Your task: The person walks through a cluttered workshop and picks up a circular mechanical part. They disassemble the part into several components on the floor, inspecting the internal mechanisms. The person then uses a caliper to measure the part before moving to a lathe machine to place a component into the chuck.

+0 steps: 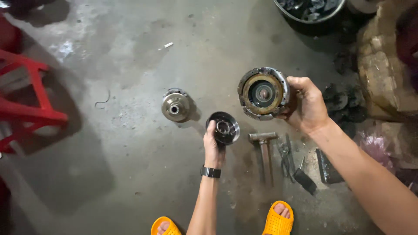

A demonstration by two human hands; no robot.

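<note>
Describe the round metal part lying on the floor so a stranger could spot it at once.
Start at the red stand on the left and move right across the grey concrete floor. The domed metal hub lies there alone, just left of the left hand. Unlike the dark disc and the large ringed drum, no hand holds it.

Orange sandals [278, 219], a red stand [30, 100], a black wristband [210, 172], and a rusty-brown, perhaps greasy, round part [263, 93].

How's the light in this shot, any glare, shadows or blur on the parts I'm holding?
Head view: sharp overall; the round clutch part in the right hand is evenly lit, and the dark disc in the left hand shows slight sheen; soft shadows on the concrete floor; corners dim.
</note>
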